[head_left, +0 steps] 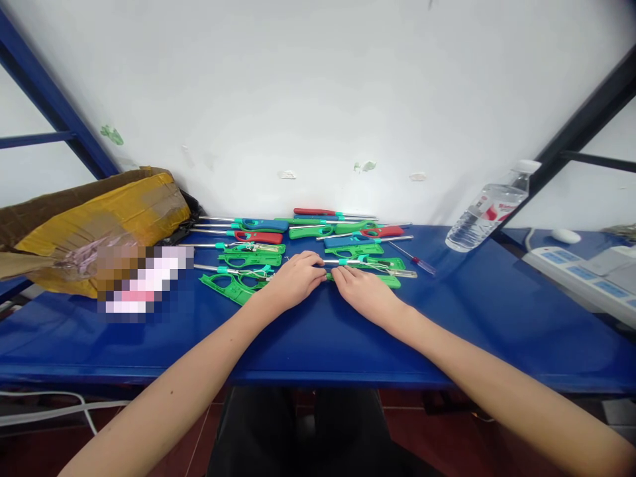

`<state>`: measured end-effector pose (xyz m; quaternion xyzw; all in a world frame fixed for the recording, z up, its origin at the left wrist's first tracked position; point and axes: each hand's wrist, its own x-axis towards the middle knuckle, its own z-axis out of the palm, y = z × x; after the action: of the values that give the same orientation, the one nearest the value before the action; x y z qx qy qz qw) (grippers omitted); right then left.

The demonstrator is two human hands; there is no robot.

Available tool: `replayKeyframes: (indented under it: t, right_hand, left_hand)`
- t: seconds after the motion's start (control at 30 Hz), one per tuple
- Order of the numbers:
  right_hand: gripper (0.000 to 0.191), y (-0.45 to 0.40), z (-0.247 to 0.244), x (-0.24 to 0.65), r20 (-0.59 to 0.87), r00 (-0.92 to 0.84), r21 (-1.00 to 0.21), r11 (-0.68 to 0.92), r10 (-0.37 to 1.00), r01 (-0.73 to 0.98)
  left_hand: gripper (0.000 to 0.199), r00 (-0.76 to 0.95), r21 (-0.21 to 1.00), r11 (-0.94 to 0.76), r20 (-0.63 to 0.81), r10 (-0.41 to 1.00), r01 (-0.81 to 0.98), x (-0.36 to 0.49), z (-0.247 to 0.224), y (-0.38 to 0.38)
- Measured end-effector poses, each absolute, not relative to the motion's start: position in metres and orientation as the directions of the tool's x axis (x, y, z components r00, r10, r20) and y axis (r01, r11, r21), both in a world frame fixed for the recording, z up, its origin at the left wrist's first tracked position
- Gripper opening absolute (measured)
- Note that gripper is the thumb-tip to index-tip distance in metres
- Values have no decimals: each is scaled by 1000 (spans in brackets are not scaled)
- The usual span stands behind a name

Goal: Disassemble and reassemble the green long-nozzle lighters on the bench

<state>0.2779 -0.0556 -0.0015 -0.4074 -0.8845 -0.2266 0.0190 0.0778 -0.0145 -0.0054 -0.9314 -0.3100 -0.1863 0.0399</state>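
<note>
My left hand [294, 281] rests on the blue table with its fingers curled, and its fingertips are close to those of my right hand [360, 289]. Between the fingertips lies the end of a green piece; whether either hand grips it is unclear. Right of my right hand are an opened green lighter half with wires [397, 263] and another green shell [391, 281]. Beside my left hand sit opened green lighter halves [228, 287]. Farther back lie closed lighters: a blue one [265, 225], a red one [258, 237] and several green ones [311, 231].
A screwdriver [422, 265] lies right of the lighters. A water bottle [489, 209] stands at the back right, near a white power strip [586, 278]. At the left is a taped cardboard box [109, 225]. The wall [318, 99] bounds the back.
</note>
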Motion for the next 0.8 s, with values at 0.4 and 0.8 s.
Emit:
replayKeyframes:
  t: [0.4, 0.8]
  right_hand:
    - [18, -52, 8, 291, 158, -677, 250, 634, 719, 732]
    - [20, -56, 9, 284, 80, -704, 425, 615, 705, 664]
  left_hand:
    - [24, 758, -1, -812, 361, 544, 583, 88, -10, -22]
    - [24, 732, 63, -776, 291, 616, 627, 92, -7, -23]
